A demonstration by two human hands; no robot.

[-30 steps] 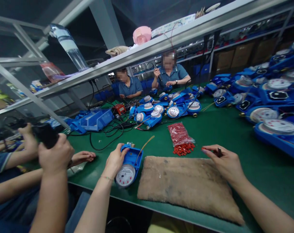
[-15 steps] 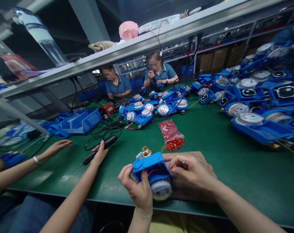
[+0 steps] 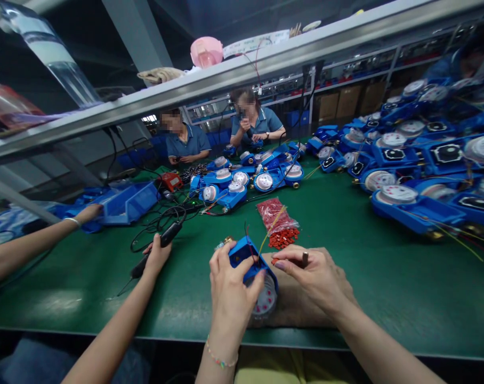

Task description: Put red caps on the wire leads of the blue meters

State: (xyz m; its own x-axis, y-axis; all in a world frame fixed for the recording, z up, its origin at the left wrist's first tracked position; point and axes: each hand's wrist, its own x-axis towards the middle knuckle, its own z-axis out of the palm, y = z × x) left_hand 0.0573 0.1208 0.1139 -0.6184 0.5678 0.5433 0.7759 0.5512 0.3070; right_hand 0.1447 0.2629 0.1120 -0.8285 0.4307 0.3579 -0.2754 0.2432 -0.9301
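My left hand [image 3: 231, 290] is wrapped around a blue water meter [image 3: 253, 266] with a white dial, held just above the brown cloth pad [image 3: 292, 309] at the near edge of the green table [image 3: 362, 250]. Thin red and yellow wires stick up from the meter's open top. My right hand [image 3: 316, 274] is right beside it, fingers pinched on a tiny red piece at the meter's edge, with a small dark part tucked between two fingers. A bag of small red pieces [image 3: 277, 216], with loose ones spilled in front, lies just behind.
A co-worker's hand [image 3: 156, 255] at my left holds a black corded tool on the table; their other hand [image 3: 88, 213] reaches to blue bins [image 3: 126, 201]. Several blue meters are piled at centre back [image 3: 245, 181] and right [image 3: 418, 160]. Two people sit opposite under a metal shelf.
The meter has turned in my left hand, so its wires now point up and its dial faces down to the right. My right hand stays pinched at its edge. The co-worker's far hand reached to the bins.
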